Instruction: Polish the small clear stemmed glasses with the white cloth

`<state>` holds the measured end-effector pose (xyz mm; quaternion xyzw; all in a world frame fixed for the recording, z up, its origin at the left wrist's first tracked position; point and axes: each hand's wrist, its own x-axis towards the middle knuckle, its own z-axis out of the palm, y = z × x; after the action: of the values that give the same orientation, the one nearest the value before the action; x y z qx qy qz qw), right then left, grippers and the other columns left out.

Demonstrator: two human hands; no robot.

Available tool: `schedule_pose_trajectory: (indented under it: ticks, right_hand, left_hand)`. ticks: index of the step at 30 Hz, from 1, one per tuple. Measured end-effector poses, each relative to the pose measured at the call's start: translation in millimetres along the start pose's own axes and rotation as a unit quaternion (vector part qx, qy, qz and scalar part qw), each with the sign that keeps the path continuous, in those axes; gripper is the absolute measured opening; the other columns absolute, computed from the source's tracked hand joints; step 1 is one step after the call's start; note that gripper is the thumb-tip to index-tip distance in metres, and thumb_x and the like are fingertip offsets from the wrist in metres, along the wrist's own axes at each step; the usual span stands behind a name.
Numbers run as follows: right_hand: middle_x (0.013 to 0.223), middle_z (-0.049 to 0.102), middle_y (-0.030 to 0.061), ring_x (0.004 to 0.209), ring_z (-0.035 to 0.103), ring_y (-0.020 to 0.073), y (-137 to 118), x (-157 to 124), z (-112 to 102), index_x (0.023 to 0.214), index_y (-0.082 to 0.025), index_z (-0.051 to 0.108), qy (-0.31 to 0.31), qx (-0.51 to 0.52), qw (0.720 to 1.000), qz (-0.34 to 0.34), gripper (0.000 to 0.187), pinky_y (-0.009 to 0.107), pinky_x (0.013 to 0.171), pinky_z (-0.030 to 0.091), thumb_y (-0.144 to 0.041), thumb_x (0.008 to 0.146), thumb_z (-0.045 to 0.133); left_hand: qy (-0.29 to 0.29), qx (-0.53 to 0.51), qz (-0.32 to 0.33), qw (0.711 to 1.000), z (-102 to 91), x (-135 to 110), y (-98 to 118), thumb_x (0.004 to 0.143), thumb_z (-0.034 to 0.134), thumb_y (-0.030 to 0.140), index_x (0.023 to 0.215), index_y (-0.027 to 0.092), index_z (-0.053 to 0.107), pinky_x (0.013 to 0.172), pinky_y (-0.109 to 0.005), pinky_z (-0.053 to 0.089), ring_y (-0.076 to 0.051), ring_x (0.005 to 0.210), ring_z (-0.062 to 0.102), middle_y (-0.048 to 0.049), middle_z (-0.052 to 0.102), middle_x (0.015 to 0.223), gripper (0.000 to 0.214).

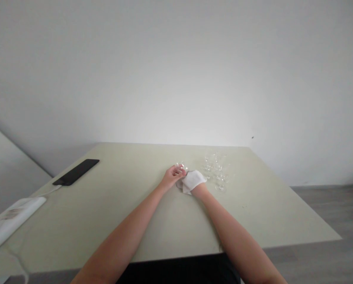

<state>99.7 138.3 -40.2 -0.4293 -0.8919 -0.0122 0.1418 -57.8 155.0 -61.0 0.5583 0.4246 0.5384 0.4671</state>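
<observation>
Pinching clear piece (pixel 181 167) in left fingers (pixel 173 170), we should press cloth (pixel 193 180) softly from four o'clock; right hand (pixel 198 188) covered, can't tell its fingers.

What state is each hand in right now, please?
Left hand: closed on a clear object.
Right hand: mostly covered by a white cloth; whether open or closed cannot be told.

Table (pixel 76 221): plain pale green; cloth (pixel 194 179): white; transparent pieces (pixel 219 175), right: colourless; flat slab (pixel 77 172), left: black; floor (pixel 321 201), right: grey, streaked; far wall (pixel 176 79): pale grey.
</observation>
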Motion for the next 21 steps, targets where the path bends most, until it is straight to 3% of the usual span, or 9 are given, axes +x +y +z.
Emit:
schedule_pose_trajectory:
  ticks: [2,3,5,7,10,14,16,19,21]
  right_hand:
    - [0.095,0.071,0.0163,0.101,0.064,0.0280,2.9,-2.5,3.9,0.095,-0.012,0.071,0.024,0.165,0.985,0.035,0.017,0.039,0.095,0.044,-0.017,0.089,0.056]
    - [0.094,0.072,0.0132,0.101,0.064,0.0267,3.4,-4.3,6.0,0.092,-0.014,0.071,0.041,0.282,0.957,0.061,0.014,0.038,0.095,0.045,-0.019,0.086,0.059]
    - [0.087,0.072,0.0071,0.094,0.065,0.0237,2.1,-8.5,10.0,0.087,-0.017,0.070,0.073,0.495,0.859,0.110,0.014,0.034,0.089,0.048,-0.027,0.085,0.061]
    - [0.080,0.070,0.0042,0.084,0.065,0.0217,-1.8,-12.1,12.7,0.083,-0.017,0.068,0.081,0.613,0.773,0.139,0.024,0.032,0.079,0.052,-0.039,0.085,0.058]
    - [0.076,0.070,0.0034,0.079,0.065,0.0208,-7.4,-13.8,14.4,0.081,-0.018,0.066,0.079,0.674,0.720,0.147,0.033,0.031,0.076,0.053,-0.051,0.077,0.063]
    - [0.072,0.068,0.0021,0.079,0.066,0.0212,-8.4,-9.4,15.8,0.077,-0.020,0.064,0.085,0.767,0.608,0.184,0.036,0.032,0.078,0.054,-0.050,0.062,0.077]
    - [0.069,0.068,0.0016,0.077,0.066,0.0212,-6.3,-6.1,17.7,0.074,-0.019,0.064,0.086,0.795,0.566,0.201,0.035,0.032,0.077,0.055,-0.047,0.060,0.079]
    - [0.068,0.068,0.0009,0.072,0.066,0.0206,-2.0,-2.1,21.0,0.074,-0.019,0.065,0.105,0.805,0.536,0.230,0.031,0.031,0.071,0.055,-0.041,0.058,0.078]
    - [0.068,0.069,0.0010,0.068,0.066,0.0198,0.6,-0.8,22.3,0.074,-0.018,0.066,0.114,0.800,0.536,0.245,0.028,0.030,0.066,0.054,-0.039,0.058,0.076]
  left_hand:
    - [0.004,-0.012,-0.011,1.000,0.5,-1.7,2.2,0.052,0.084,0.060,0.105,0.015,0.069,0.071,-0.029,0.050,-0.019,0.078,0.066,-0.0070,0.073,0.090,0.071]
    - [0.004,-0.020,-0.015,1.000,0.7,-2.9,4.1,0.053,0.083,0.061,0.104,0.014,0.069,0.072,-0.030,0.050,-0.020,0.080,0.067,-0.0077,0.074,0.091,0.070]
    - [-0.004,-0.041,-0.023,0.999,1.0,-5.5,9.0,0.058,0.080,0.062,0.104,0.014,0.069,0.074,-0.031,0.051,-0.022,0.084,0.068,-0.0093,0.074,0.093,0.067]
    - [-0.012,-0.063,-0.028,0.998,1.2,-8.0,13.8,0.063,0.079,0.061,0.106,0.013,0.069,0.077,-0.031,0.051,-0.022,0.087,0.068,-0.0099,0.074,0.095,0.064]
    - [-0.008,-0.067,-0.025,0.997,1.2,-9.0,17.2,0.063,0.079,0.059,0.103,0.014,0.069,0.080,-0.032,0.051,-0.022,0.088,0.068,-0.0092,0.075,0.095,0.061]
    - [0.018,-0.036,0.001,0.999,0.3,-6.0,13.2,0.061,0.077,0.064,0.098,0.014,0.068,0.078,-0.032,0.051,-0.022,0.084,0.068,-0.0071,0.074,0.089,0.063]
    - [0.032,-0.016,0.022,0.999,-0.2,-5.3,10.7,0.061,0.076,0.065,0.100,0.014,0.067,0.075,-0.031,0.050,-0.020,0.080,0.067,-0.0059,0.073,0.086,0.065]
    - [0.061,0.039,0.073,0.995,-0.1,-8.1,11.2,0.066,0.075,0.061,0.108,0.015,0.064,0.072,-0.029,0.049,-0.019,0.082,0.067,-0.0061,0.072,0.091,0.063]
    - [0.070,0.089,0.112,0.987,0.9,-12.1,14.4,0.069,0.075,0.056,0.112,0.017,0.062,0.072,-0.029,0.049,-0.019,0.083,0.066,-0.0060,0.072,0.096,0.060]
